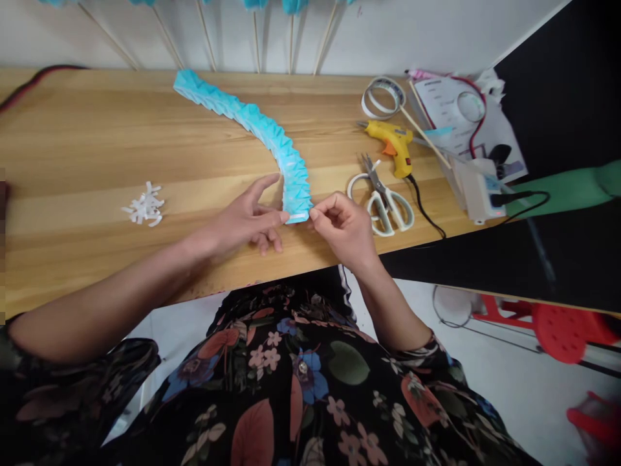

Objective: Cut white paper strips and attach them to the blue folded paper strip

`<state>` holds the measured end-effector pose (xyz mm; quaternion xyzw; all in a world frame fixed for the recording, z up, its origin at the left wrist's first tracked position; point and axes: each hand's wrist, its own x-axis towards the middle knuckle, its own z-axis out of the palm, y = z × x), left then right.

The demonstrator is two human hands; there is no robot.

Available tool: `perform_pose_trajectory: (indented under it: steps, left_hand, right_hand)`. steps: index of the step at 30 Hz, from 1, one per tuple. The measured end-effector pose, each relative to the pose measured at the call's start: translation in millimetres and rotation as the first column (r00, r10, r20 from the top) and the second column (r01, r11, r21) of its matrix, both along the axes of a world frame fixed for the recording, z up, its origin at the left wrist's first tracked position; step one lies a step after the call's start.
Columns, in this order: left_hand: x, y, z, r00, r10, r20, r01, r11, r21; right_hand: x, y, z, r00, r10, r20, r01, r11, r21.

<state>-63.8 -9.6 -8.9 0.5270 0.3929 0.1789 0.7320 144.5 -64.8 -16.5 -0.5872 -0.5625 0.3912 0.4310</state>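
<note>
A long, curved strip of pleated light-blue paper (pixel 252 120) lies on the wooden table, its near end by my hands. Across that end runs a narrow white band (pixel 297 216), which looks like tape. My left hand (pixel 247 217) grips the left edge of this end with a fingertip, one finger stretched up alongside the pleats and the others curled below. At the right corner of the same end, my right hand (pixel 342 230) is pinched, thumb against forefinger. Whether it holds the paper or the white band is too small to tell.
White paper scraps (pixel 145 206) lie at left. On the right are scissors (pixel 385 200), a yellow glue gun (pixel 395 144), tape rolls (pixel 383 97) and a white power strip (pixel 478 188) with cables. Thin sticks (pixel 255 42) with blue tops lean on the back wall.
</note>
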Motion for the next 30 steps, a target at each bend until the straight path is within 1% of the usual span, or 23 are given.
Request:
perform_pose_trajectory:
  steps: [2,5,8,11,13,18,25,30]
  left_hand:
    - [0,-1,-0.5,0.999,0.009,0.042,-0.008,1.0,-0.014]
    - [0,-2,-4.4,0.996,0.031,0.085,-0.034,0.999,0.03]
    - [1,-3,-9.0,0.992,0.048,0.114,-0.058,0.995,0.084]
    - [3,-4,-11.0,0.988,0.066,0.142,-0.08,0.992,0.098]
    - [4,-5,-10.8,0.985,0.075,0.157,-0.089,0.992,0.085]
    - [5,-5,-8.8,0.979,0.101,0.18,-0.111,0.993,0.046]
    - [8,-8,-6.5,0.98,0.122,0.154,-0.133,0.989,0.062]
    - [7,-8,-11.4,0.972,0.144,0.183,-0.16,0.984,0.075]
  right_hand:
    - [-2,-2,-1.1,1.0,0.012,0.004,-0.012,1.0,-0.013]
    - [-5,-4,-4.2,1.0,0.028,-0.013,-0.028,0.999,-0.031]
    - [-7,-6,-6.8,0.993,0.038,-0.115,-0.047,0.996,-0.075]
    - [-10,-7,-8.9,0.977,0.072,-0.201,-0.096,0.989,-0.114]
    - [-13,-6,-11.7,0.976,0.098,-0.195,-0.119,0.988,-0.099]
    - [-21,-1,-20.5,0.978,0.121,-0.172,-0.123,0.992,-0.001]
    - [-23,-1,-22.7,0.973,0.146,-0.179,-0.153,0.988,-0.029]
    - [-18,1,-20.9,0.96,0.17,-0.223,-0.181,0.983,-0.031]
